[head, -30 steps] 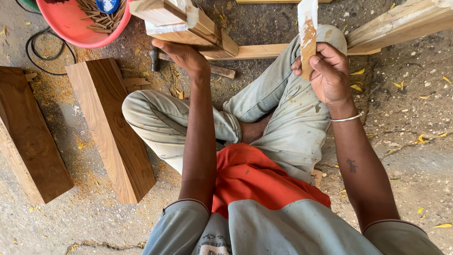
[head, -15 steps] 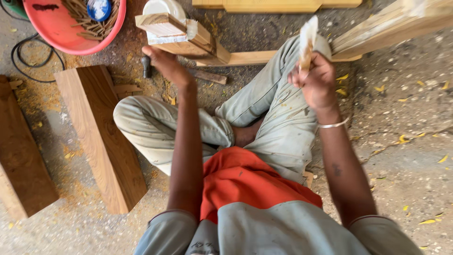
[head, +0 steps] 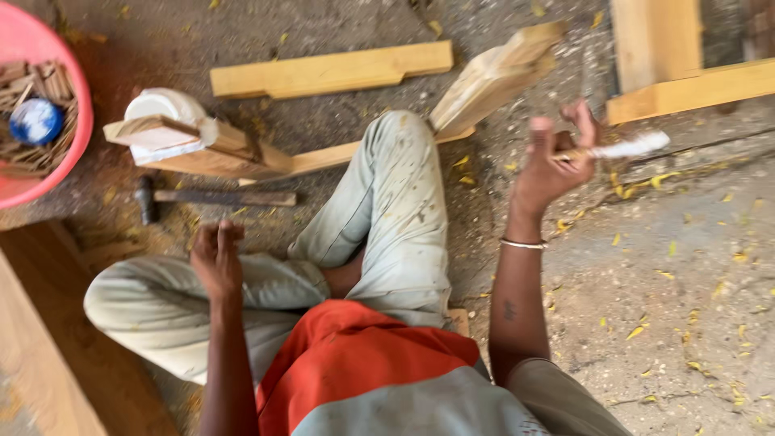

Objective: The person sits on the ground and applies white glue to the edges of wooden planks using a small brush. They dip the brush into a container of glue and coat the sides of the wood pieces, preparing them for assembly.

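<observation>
Dusty floor; blurred white strip (head: 626,148) in right hand (head: 553,161)

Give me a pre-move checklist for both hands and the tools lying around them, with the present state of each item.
1. Right hand grips the white-tipped stick: ok, pinched between fingers and thumb, though blurred.
2. Left hand free: ok, loosely curled above the knee, holding nothing.
3. Hammer close by: ok, flat on the ground ahead of the left hand.
4. Wooden joint piece settled: ok, resting on the ground.
5. White container upright: cannot tell, partly hidden behind the wood.
</observation>
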